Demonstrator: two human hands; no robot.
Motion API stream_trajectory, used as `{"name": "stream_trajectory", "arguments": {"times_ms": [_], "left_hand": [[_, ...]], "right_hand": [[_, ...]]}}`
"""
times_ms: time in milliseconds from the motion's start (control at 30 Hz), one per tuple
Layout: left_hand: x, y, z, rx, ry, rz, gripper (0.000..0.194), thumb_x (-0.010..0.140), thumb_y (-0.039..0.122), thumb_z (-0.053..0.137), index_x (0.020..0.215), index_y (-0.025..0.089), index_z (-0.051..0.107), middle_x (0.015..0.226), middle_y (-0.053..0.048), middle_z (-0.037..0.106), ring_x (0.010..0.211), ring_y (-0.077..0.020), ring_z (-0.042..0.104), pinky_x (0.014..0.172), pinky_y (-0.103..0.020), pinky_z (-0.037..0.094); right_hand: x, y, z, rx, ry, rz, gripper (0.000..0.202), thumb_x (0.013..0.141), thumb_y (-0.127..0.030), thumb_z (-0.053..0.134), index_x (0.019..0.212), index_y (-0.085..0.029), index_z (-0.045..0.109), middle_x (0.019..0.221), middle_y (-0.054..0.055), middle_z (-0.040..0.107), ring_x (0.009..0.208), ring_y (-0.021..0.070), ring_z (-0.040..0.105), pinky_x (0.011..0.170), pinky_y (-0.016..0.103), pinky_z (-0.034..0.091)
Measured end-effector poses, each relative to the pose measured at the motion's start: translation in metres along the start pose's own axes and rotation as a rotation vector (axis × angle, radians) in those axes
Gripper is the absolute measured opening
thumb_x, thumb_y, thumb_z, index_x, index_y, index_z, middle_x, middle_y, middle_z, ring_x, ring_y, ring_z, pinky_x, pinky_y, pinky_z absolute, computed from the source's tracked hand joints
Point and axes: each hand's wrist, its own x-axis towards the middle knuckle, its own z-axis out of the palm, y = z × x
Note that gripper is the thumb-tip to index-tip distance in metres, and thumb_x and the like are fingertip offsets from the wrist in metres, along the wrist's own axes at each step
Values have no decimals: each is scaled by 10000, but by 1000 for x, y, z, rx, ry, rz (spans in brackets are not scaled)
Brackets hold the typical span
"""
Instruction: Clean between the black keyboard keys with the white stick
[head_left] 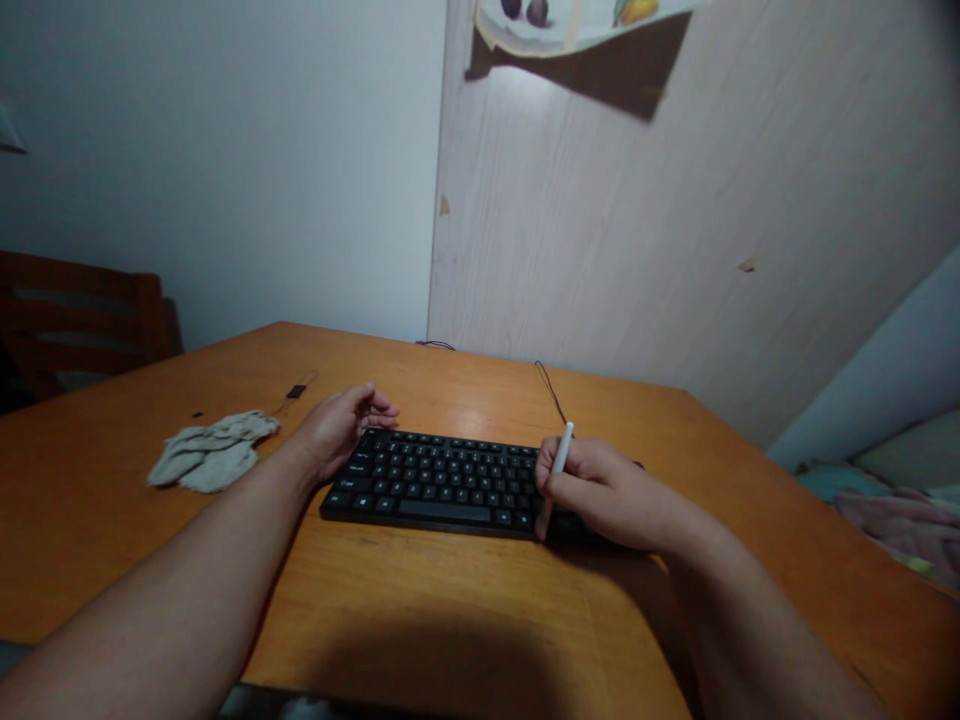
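Note:
A black keyboard lies flat on the wooden table. My left hand rests at the keyboard's left end, fingers loosely curled and apart, with nothing in them. Over the keyboard's right part, my right hand is closed around a thin white stick-like tool. The tool's upper end points up out of the fist; a brownish lower part shows beneath the hand, near the keyboard's front edge. My right hand hides the keys at that end.
Grey-white cloth gloves lie left of my left forearm, with a small black tag on a string behind them. A dark cable runs behind the keyboard. A wooden chair stands at the left, near the wall.

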Motion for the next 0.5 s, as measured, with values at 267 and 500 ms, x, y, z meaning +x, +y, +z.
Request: {"name": "stream_trajectory", "arguments": {"times_ms": [267, 500], "left_hand": [[3, -2, -2, 14, -3, 17, 246, 863, 317, 504, 727, 133, 596, 722, -84, 674, 598, -172, 652, 544, -262, 501], [4, -4, -3, 12, -20, 28, 260, 872, 329, 499, 734, 131, 597, 719, -85, 675, 607, -168, 651, 587, -266, 509]], "right_hand": [[6, 3, 1, -165, 181, -34, 151, 905, -231, 479, 780, -194, 557, 711, 8, 630, 671, 147, 577, 607, 264, 409], [6, -1, 6, -198, 186, -54, 134, 916, -228, 482, 823, -196, 574, 738, 5, 633, 695, 144, 573, 627, 266, 407]]}}
